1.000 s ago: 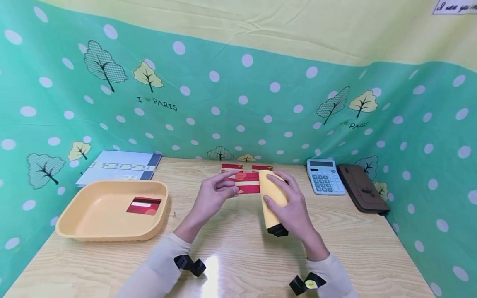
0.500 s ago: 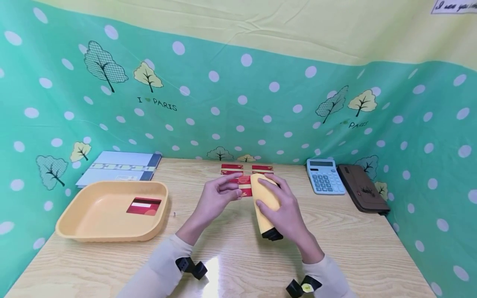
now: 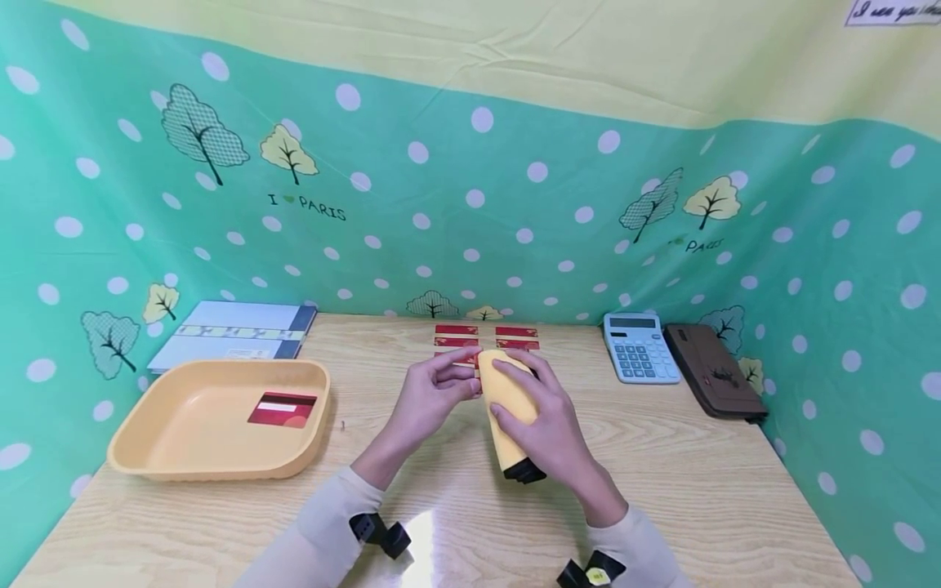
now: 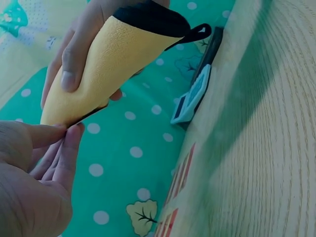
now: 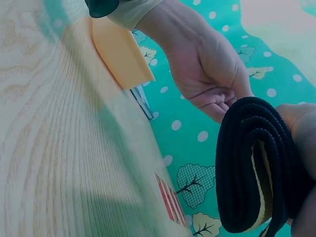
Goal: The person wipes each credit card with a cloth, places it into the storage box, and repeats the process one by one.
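Note:
Over the middle of the table, my left hand (image 3: 430,396) pinches the edge of a red card (image 4: 90,114) between thumb and fingers. My right hand (image 3: 547,416) grips a folded yellow cloth (image 3: 509,400) with black edging, wrapped over the card. Most of the card is hidden by the cloth; only a thin edge shows in the left wrist view. The right wrist view looks onto the cloth's black folded end (image 5: 234,168), beyond which the left palm (image 5: 207,69) shows. Behind the hands several red cards (image 3: 456,330) lie in two columns on the table.
At the left stands a peach plastic tray (image 3: 184,425) with one red card (image 3: 283,409) in it, and a blue folder (image 3: 235,322) lies behind. A blue calculator (image 3: 641,351) and a brown wallet (image 3: 715,374) lie at the back right. A patterned curtain (image 3: 470,245) bounds the back.
My right hand has moved the cloth leftward along the card toward my left fingers, covering more of the card. The left hand has shifted slightly right, still pinching the card.

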`<state>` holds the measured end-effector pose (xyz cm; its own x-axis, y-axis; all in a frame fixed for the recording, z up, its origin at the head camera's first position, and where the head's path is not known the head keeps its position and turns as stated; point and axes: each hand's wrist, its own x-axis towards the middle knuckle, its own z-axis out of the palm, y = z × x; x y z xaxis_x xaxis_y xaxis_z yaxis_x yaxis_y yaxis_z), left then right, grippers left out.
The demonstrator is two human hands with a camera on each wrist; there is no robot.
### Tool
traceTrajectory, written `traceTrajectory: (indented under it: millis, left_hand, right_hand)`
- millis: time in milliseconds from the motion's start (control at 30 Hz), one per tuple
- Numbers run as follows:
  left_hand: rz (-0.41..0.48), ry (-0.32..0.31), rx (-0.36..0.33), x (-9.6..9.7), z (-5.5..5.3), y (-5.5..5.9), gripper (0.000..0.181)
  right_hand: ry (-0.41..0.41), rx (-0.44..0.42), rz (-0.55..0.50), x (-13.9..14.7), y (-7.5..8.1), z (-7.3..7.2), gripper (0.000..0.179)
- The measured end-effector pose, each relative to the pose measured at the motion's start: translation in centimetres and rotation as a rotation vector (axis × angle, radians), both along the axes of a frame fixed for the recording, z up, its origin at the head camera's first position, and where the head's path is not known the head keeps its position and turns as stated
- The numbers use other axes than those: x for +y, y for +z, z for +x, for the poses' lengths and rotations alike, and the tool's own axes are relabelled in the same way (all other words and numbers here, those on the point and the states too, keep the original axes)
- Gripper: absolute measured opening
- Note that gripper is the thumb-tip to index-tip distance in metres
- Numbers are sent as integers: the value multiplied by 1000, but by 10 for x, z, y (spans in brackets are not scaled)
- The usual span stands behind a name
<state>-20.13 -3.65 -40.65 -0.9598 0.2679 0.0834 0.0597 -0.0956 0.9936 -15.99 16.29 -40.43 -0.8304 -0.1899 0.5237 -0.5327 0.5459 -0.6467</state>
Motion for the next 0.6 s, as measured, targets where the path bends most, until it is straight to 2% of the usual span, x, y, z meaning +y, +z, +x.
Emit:
traceTrajectory:
  millis: [233,400,600]
  left_hand:
    - [-5,14,-4,1,1,1,49]
    - [-35,35,0,-1,2,6,48]
    - [-17,30,2,-4,0,11,45]
  right_hand:
    - [-36,12,12,1,0,-1,61]
    - [-55,-9,8,6,2,-4,61]
    - [-89,-39,-12,13,7,-7,61]
